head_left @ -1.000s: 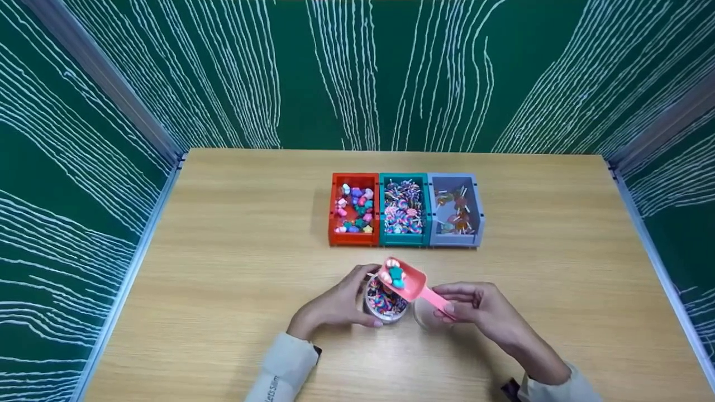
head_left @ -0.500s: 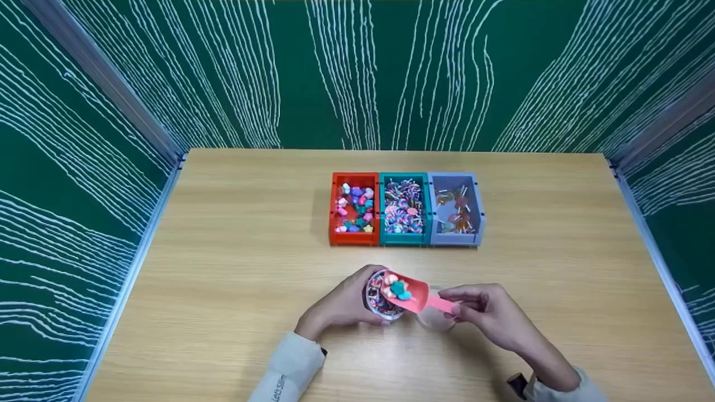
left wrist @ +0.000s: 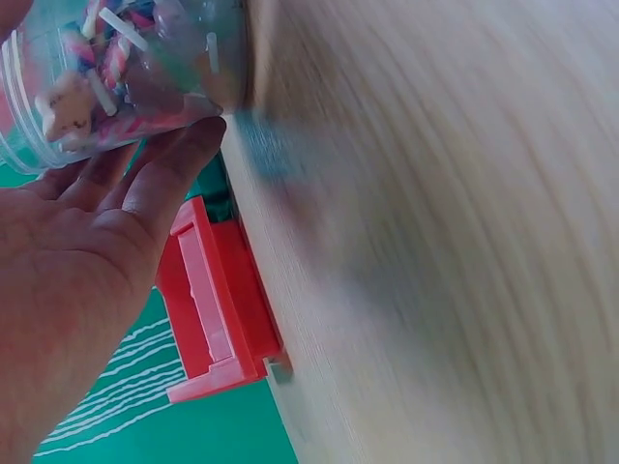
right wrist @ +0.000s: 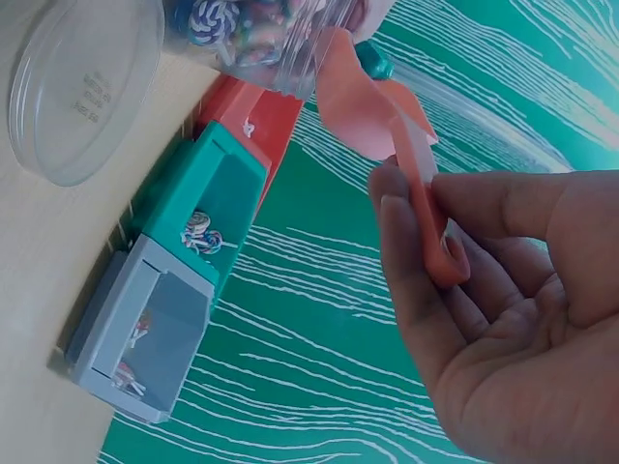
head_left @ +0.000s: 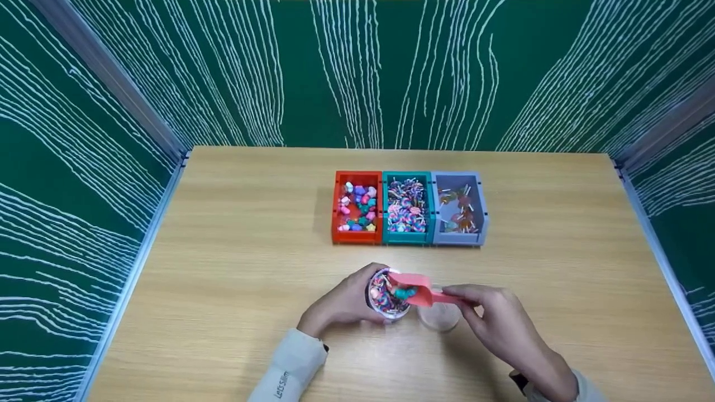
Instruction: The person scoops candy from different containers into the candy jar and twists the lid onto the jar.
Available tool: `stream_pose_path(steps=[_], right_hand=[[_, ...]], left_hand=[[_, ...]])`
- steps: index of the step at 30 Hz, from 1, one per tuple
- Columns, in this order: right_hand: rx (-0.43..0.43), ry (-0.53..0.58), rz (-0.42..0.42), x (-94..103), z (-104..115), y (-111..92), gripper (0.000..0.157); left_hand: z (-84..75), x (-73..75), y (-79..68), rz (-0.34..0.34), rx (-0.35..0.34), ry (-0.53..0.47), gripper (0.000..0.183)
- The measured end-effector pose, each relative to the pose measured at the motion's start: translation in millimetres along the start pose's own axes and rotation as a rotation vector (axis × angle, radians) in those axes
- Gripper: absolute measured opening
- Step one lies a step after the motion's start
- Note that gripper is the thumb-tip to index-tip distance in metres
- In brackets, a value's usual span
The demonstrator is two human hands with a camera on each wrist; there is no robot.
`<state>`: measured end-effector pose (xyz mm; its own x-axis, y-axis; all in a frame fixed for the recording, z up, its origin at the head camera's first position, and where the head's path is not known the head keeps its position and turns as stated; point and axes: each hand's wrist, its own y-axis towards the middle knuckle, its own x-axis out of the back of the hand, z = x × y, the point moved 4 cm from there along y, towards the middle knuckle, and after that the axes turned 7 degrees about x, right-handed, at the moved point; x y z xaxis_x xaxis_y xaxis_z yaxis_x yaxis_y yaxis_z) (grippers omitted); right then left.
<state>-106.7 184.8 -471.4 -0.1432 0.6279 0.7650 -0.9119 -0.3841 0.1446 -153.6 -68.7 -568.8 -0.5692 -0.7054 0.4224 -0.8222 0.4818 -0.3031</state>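
My left hand (head_left: 350,298) grips a clear plastic jar (head_left: 389,295) around its side; small lollipops and star-shaped pieces show through its wall (left wrist: 135,82). Between thumb and fingers, my right hand (head_left: 497,312) pinches the handle of a pink scoop (head_left: 418,285). The scoop is tipped on its side, its front lip over the jar's mouth. A few teal pieces (head_left: 404,293) lie in the scoop. In the right wrist view the scoop (right wrist: 363,101) meets the jar's rim, with a teal piece (right wrist: 373,60) behind its edge.
A clear round lid (head_left: 439,316) lies on the table right of the jar. Behind stand three joined bins: red (head_left: 357,237) with colourful star-like pieces, teal (head_left: 408,237) with swirl lollipops, and grey (head_left: 459,239) with small translucent lollipops. Green walls (head_left: 329,72) enclose the table.
My right hand has turned the scoop from nearly level onto its side over the jar. The pale pieces have left the scoop's front, and the teal ones remain in it. The left hand stays on the jar.
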Motion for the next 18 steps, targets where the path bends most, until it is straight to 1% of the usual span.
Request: stream_pose_path(steps=[3,5,12,15,18], right_hand=[[0.064,-0.061,-0.038,-0.9,4.0,-2.0,0.034],[0.089,-0.081,-0.057,-1.1,6.1,-2.9,0.034],[0.147,-0.141,-0.111,-0.3,8.5,-5.0,0.037],[0.15,-0.124,-0.135,-0.1,5.7,-5.6,0.038],[0.107,-0.057,-0.152,-1.8,1.0,-5.5,0.038]], left_hand=[[0.1,-0.1,-0.1,0.004,0.013,-0.002,0.089],[0.6,-0.2,-0.4,0.002,0.018,0.003,0.09],[-0.6,0.3,-1.2,-0.007,-0.023,-0.001,0.091],[0.2,0.1,-0.8,-0.006,-0.017,0.003,0.091],[1.9,-0.4,-0.4,-0.003,-0.011,0.005,0.09]])
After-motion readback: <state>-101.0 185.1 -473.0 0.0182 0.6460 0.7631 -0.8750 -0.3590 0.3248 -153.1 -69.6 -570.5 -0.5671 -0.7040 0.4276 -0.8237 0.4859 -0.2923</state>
